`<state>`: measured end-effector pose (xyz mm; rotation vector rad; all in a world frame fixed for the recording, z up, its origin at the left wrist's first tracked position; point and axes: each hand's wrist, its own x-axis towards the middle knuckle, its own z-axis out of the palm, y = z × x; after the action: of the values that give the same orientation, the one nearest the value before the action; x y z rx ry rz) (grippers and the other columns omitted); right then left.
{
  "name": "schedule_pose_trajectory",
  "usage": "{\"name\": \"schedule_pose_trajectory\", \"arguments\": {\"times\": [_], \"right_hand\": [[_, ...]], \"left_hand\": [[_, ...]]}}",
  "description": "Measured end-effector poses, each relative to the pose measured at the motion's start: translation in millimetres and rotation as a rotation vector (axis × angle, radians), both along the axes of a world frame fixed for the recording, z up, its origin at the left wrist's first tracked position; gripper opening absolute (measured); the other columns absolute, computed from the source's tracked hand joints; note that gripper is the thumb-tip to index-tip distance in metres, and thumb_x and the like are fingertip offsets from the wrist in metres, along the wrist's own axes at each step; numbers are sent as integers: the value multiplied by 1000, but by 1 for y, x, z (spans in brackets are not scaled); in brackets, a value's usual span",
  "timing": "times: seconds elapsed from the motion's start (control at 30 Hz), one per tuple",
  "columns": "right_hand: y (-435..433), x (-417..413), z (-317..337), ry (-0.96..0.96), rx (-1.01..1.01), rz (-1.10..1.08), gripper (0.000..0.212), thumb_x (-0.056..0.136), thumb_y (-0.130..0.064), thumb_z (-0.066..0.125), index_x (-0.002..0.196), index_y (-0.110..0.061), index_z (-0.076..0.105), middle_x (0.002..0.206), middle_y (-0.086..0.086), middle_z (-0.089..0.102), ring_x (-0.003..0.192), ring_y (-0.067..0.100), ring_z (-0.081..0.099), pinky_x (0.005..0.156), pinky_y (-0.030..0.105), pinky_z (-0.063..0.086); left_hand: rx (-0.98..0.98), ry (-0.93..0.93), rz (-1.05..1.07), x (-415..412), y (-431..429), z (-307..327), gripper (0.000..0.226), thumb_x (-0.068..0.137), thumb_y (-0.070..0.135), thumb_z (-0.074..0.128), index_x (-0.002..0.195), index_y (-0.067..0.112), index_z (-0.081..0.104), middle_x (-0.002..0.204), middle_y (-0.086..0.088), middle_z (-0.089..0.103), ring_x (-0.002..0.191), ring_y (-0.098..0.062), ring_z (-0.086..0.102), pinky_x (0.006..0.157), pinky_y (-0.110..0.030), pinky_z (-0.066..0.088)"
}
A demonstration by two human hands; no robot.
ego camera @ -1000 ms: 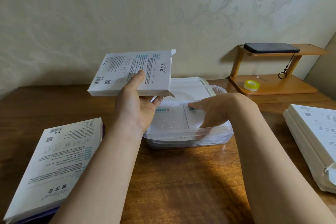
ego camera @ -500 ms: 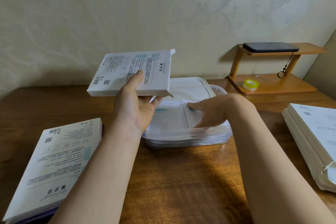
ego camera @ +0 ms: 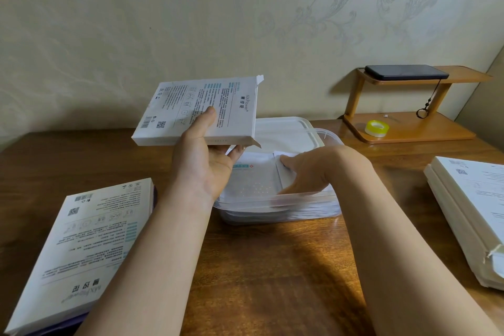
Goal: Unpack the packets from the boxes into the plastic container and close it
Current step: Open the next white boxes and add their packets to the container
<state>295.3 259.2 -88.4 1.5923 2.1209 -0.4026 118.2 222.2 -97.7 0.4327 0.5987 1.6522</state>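
Left grip (ego camera: 204, 169) is up off the counter (ego camera: 272, 267), forearm coming in from bottom left, palm turned partly up. It's got hold of a flat white box (ego camera: 196, 112): thumb laid across the printed top face, fingers curled under the near edge. The box sits roughly level, with its end flap open on the side toward the right grip.

Right grip (ego camera: 305, 172) is just to the right of it and lower, forearm coming in from bottom right, hand dipped inside the clear container (ego camera: 272, 200). The thumb lies on the edge of the top one of the packets (ego camera: 253, 177) and the fingers point down at the stack. Honestly can't tell if it's pinching that packet or just pressing on it, since the back of the hand covers the fingertips.

The packets lie flat inside the container, piled close to the rim, right under and between the two grips. The lid (ego camera: 286, 128) lies just behind the container, beyond both grips and partly hidden by the box.

Left of the left forearm is a pile (ego camera: 81, 240) of the same boxes, print side up. Well right of the right grip there's another stack (ego camera: 469, 204). Back right by the wall stands a small wooden shelf (ego camera: 409, 131) with a dark phone (ego camera: 406, 72) on its top tier and a yellow tape roll (ego camera: 377, 127) on the bottom one.
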Motion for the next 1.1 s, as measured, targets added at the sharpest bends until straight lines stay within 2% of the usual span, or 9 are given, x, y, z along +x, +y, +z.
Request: {"name": "schedule_pose_trajectory", "arguments": {"times": [0.13, 0.3, 0.43, 0.57, 0.8, 0.87, 0.93, 1.0, 1.1], "right_hand": [[-2, 2, 5, 124, 108, -6, 99, 77, -83, 52, 154, -24, 31, 150, 1, 49, 132, 24, 49, 108, 40, 40], [-4, 7, 12, 161, 168, 16, 86, 87, -64, 61, 157, -28, 26, 158, -2, 38, 142, 24, 40, 115, 42, 33], [-8, 16, 20, 176, 145, -6, 93, 83, -57, 71, 158, -33, 22, 162, -5, 32, 147, 24, 32, 118, 44, 28], [-9, 13, 16, 80, 91, 15, 87, 87, -53, 70, 158, -29, 26, 159, -2, 36, 143, 25, 36, 115, 42, 32], [-10, 12, 17, 164, 114, -30, 84, 84, -47, 75, 154, -27, 33, 153, -1, 44, 139, 24, 43, 112, 41, 36], [-13, 12, 27, 396, 254, -94, 73, 84, -42, 77, 148, -26, 44, 146, 0, 53, 130, 20, 52, 106, 35, 41], [-16, 4, 38, 845, 445, -195, 41, 89, -27, 74, 128, -21, 64, 118, 2, 70, 100, 17, 66, 87, 29, 51], [-20, -11, 48, 1232, 470, -302, 13, 92, -16, 67, 103, -15, 72, 91, 5, 72, 76, 18, 66, 70, 33, 58], [-23, -23, 50, 1407, 358, -388, 12, 93, -17, 65, 88, -12, 74, 77, 5, 64, 65, 17, 56, 59, 31, 55]], "left_hand": [[0, -1, 1, 0, 0, 0, 29, 94, 15, 67, 122, 22, 64, 109, -7, 77, 110, -27, 70, 75, -47, 62], [5, -4, -4, -1, -1, 0, 23, 95, 16, 66, 117, 23, 64, 103, -6, 77, 109, -26, 70, 77, -47, 63], [5, 0, -6, 0, -1, 1, 22, 95, 16, 65, 116, 24, 64, 104, -6, 77, 109, -25, 70, 78, -47, 62], [4, 0, -6, 1, -1, 1, 23, 94, 15, 66, 116, 23, 65, 101, -5, 78, 104, -25, 71, 75, -46, 63], [1, 1, 0, 1, -2, 2, 20, 94, 15, 66, 113, 23, 65, 95, -4, 78, 102, -24, 71, 78, -47, 62], [-2, 13, -7, 1, -2, 2, 20, 94, 17, 65, 113, 23, 65, 96, -4, 78, 102, -24, 71, 81, -46, 62], [-8, 54, -7, 1, -2, 2, 23, 94, 20, 65, 117, 24, 66, 99, -5, 78, 100, -24, 70, 78, -43, 61], [-7, 91, -1, 1, -2, 2, 26, 94, 21, 65, 120, 24, 66, 98, -5, 77, 96, -23, 71, 73, -40, 61], [11, 98, -10, 2, -4, 2, 21, 95, 20, 65, 114, 26, 67, 97, -5, 77, 93, -22, 72, 75, -40, 61]]}}
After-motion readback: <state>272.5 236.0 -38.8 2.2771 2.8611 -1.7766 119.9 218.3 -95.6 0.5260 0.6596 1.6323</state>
